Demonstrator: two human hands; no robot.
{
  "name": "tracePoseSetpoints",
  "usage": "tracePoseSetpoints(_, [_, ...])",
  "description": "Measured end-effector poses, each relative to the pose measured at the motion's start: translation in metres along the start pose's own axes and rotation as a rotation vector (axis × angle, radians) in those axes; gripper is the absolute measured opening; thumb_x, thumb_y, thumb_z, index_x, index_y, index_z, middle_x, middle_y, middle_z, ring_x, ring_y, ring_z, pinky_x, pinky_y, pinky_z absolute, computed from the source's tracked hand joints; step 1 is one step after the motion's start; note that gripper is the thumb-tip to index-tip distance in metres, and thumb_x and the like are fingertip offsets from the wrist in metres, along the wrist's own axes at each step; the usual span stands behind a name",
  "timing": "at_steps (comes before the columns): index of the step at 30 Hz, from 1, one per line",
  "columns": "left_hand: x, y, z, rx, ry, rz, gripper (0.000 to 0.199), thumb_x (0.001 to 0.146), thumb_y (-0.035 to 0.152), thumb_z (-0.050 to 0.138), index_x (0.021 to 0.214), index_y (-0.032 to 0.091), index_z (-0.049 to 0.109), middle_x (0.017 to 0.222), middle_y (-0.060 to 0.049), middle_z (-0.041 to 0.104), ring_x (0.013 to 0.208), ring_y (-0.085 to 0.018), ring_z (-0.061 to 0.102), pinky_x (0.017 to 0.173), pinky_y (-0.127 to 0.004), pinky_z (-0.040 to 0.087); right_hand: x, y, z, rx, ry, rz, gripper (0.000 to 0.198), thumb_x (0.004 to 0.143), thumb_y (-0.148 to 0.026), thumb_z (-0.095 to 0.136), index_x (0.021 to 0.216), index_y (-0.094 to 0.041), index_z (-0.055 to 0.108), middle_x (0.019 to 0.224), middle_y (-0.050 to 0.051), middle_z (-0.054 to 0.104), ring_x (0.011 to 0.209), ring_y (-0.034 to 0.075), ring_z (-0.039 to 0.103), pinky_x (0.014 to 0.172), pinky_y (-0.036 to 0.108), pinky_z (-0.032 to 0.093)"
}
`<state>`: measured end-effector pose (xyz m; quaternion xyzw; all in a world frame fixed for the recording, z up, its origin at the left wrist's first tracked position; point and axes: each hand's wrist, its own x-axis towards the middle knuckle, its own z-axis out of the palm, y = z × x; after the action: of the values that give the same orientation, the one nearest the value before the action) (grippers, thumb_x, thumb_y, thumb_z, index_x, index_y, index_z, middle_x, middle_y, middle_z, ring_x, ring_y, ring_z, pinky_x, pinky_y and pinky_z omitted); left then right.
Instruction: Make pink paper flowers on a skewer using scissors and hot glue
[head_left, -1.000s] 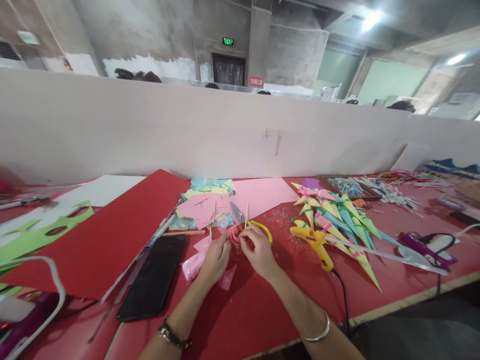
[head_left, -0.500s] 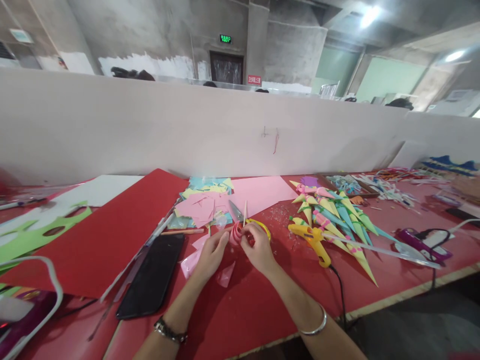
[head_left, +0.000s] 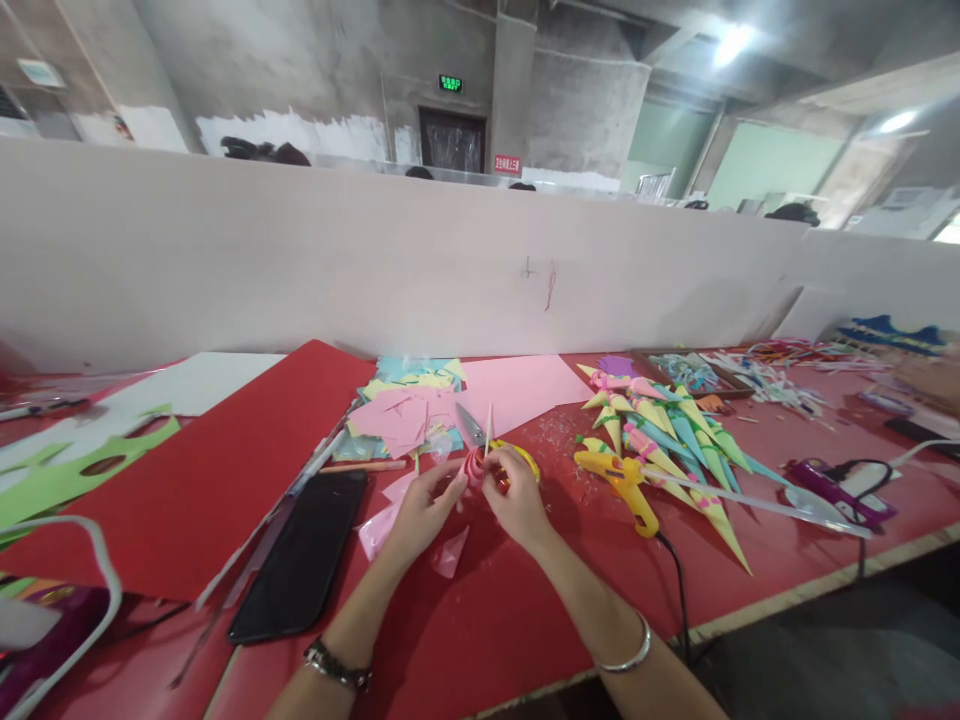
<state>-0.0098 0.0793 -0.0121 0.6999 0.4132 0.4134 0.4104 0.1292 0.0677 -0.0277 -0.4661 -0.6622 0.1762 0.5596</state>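
At far left, light green cut-out sheet (head_left: 45,490), partly covered by broad red sheet (head_left: 202,480) set aslant. Next, black phone (head_left: 300,555), screen dark, flat on red tabletop (head_left: 517,620). Beyond it, heaped pink scraps (head_left: 394,420) among blue and yellow pieces. Then left hand (head_left: 421,508), thumb and fingers bent nearly together, pinching the left side of small pink coil (head_left: 472,466). Coil between both hands, just in front of scissors (head_left: 470,424). Rising close by, thin pale stick (head_left: 489,425); cannot tell whether gripped. Right hand (head_left: 516,498) with thumb and forefinger drawn in on the coil's right side, other fingers curled, partly hiding the yellow scissor handles. Further right, yellow glue gun (head_left: 619,480), just beside piled paper cones (head_left: 679,430). At far right, purple device (head_left: 806,475) near a white cable.
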Motion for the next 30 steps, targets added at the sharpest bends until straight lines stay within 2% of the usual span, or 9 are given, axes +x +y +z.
tracePoseSetpoints(4, [0.0, -0.002, 0.0, -0.025, -0.011, 0.005, 0.025, 0.074, 0.033, 0.051, 0.091, 0.015, 0.059, 0.058, 0.004, 0.054, 0.049, -0.01, 0.05, 0.051, -0.022, 0.044, -0.001, -0.002, -0.001, 0.003, -0.027, -0.018, 0.015, 0.067, -0.007, 0.046, 0.073, -0.019, 0.052, 0.077, 0.002, 0.05, 0.069, 0.015, 0.051, 0.061, 0.025, 0.044])
tracePoseSetpoints(10, [-0.001, -0.003, -0.001, -0.047, -0.016, 0.007, 0.023, 0.077, 0.032, 0.047, 0.09, 0.016, 0.055, 0.056, 0.005, 0.051, 0.05, -0.011, 0.05, 0.053, -0.023, 0.046, -0.001, -0.004, -0.003, -0.016, -0.062, -0.055, 0.013, 0.073, -0.013, 0.05, 0.078, -0.02, 0.059, 0.084, 0.003, 0.047, 0.081, 0.016, 0.051, 0.074, 0.028, 0.044])
tracePoseSetpoints(15, [0.0, -0.004, -0.003, -0.064, -0.024, 0.006, 0.026, 0.076, 0.03, 0.046, 0.097, 0.017, 0.051, 0.074, 0.001, 0.057, 0.052, -0.009, 0.05, 0.054, -0.024, 0.047, 0.0, -0.002, -0.003, -0.006, -0.048, -0.039, 0.017, 0.076, -0.013, 0.046, 0.079, -0.021, 0.061, 0.086, 0.004, 0.049, 0.084, 0.016, 0.052, 0.076, 0.028, 0.043])
tracePoseSetpoints(19, [0.0, -0.01, -0.004, -0.096, -0.087, 0.012, 0.026, 0.074, 0.026, 0.045, 0.099, 0.017, 0.049, 0.084, -0.001, 0.058, 0.053, -0.009, 0.053, 0.053, -0.023, 0.047, 0.001, -0.002, -0.004, 0.002, -0.026, -0.024, 0.018, 0.076, -0.012, 0.045, 0.076, -0.021, 0.06, 0.083, 0.003, 0.048, 0.083, 0.016, 0.052, 0.077, 0.029, 0.042])
tracePoseSetpoints(27, [-0.002, -0.011, -0.005, -0.134, -0.205, -0.029, 0.038, 0.076, 0.027, 0.048, 0.112, 0.016, 0.044, 0.084, -0.003, 0.063, 0.05, -0.01, 0.056, 0.052, -0.025, 0.048, 0.002, -0.001, -0.004, 0.098, 0.021, 0.045, 0.016, 0.071, -0.01, 0.042, 0.066, -0.019, 0.054, 0.077, 0.002, 0.047, 0.075, 0.015, 0.05, 0.068, 0.027, 0.041])
tracePoseSetpoints(30, [-0.002, -0.01, -0.006, -0.098, -0.212, -0.005, 0.036, 0.076, 0.024, 0.045, 0.11, 0.016, 0.048, 0.077, -0.001, 0.063, 0.05, -0.011, 0.058, 0.054, -0.025, 0.049, 0.001, -0.001, -0.004, 0.106, 0.019, 0.05, 0.015, 0.069, -0.009, 0.042, 0.063, -0.02, 0.052, 0.076, 0.001, 0.046, 0.074, 0.015, 0.05, 0.066, 0.026, 0.041])
